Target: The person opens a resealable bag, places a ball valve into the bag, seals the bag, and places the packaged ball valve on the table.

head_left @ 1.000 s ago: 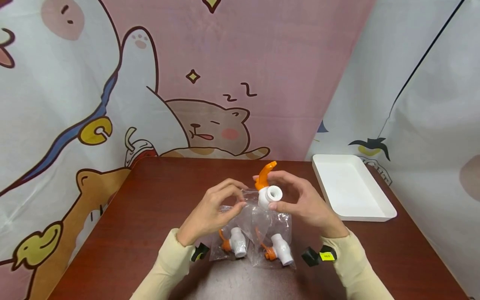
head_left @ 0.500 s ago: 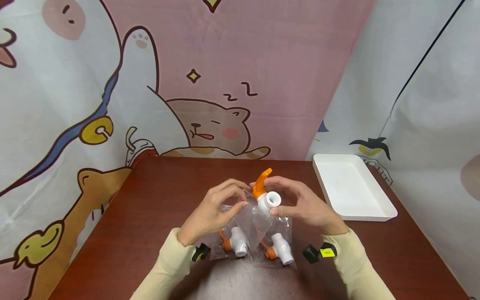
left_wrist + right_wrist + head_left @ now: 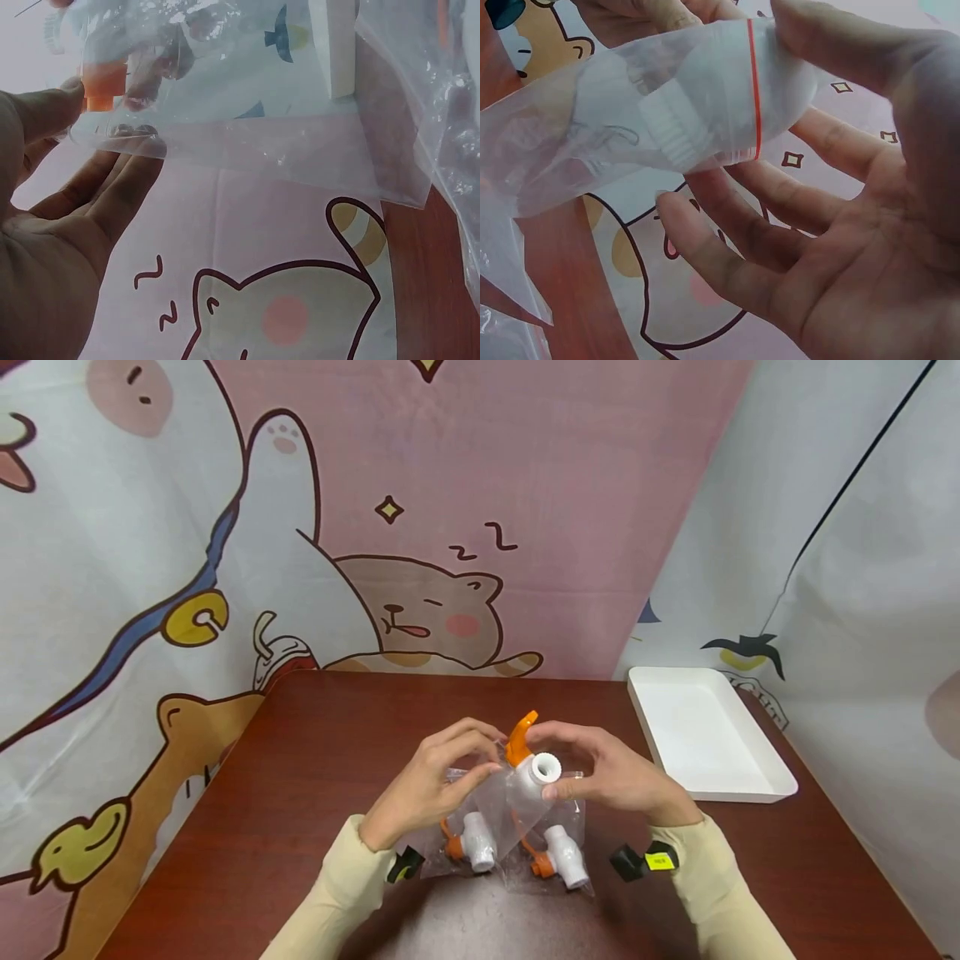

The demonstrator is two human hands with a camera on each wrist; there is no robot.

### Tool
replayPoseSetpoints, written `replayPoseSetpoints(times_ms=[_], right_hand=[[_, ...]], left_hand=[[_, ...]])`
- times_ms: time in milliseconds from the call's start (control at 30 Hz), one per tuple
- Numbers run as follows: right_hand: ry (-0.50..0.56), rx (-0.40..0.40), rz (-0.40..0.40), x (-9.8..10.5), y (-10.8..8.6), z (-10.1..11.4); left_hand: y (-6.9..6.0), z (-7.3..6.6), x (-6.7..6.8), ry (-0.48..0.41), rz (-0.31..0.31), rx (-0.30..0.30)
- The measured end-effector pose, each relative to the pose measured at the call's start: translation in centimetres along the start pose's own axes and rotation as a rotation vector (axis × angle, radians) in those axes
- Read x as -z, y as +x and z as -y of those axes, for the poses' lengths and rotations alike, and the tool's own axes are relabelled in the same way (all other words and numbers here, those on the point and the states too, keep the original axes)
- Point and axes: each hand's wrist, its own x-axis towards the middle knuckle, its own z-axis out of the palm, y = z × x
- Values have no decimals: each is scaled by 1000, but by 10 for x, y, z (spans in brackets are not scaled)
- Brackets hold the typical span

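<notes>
A white plastic valve point(image 3: 545, 768) with an orange lever handle point(image 3: 519, 741) is partly inside a clear zip bag point(image 3: 497, 797), above the table. My left hand point(image 3: 438, 777) pinches the bag's edge between thumb and fingers. My right hand point(image 3: 618, 777) holds the valve, thumb on its white body. In the right wrist view, the valve's ribbed end point(image 3: 671, 124) shows through the bag point(image 3: 547, 150), past the red seal line. The left wrist view shows the orange handle point(image 3: 103, 82) by my left thumb. Below lie two bagged valves, one left point(image 3: 477, 842) and one right point(image 3: 566, 857).
On the right side of the brown table point(image 3: 337, 727) stands a shallow white tray point(image 3: 708, 735). A cartoon-printed cloth point(image 3: 570, 527) hangs behind the table. The two bagged valves lie directly beneath my hands, near the table's front.
My right hand has lowered the valve and brought it slightly toward my left hand, deeper into the bag. My left hand has barely moved, and the bagged valves lie where they were.
</notes>
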Motion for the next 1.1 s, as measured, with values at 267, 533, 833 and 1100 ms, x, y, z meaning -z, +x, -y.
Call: replayPoseSetpoints(times_ms=[267,533,833,1100], right_hand=[[-23,38,9,-2,4,0],[-129,81,-46,-10,11,-7],[-162,-52,-116,-14,13,-5],[-218,-68,-142,-15,15,-5]], left_hand=[[2,-3,-2,-5,-20,11],[1,-3,-5,-89,-85,68],[2,-2,-7,-155,-165,97],[2,-2,-8,-164,-182,114]])
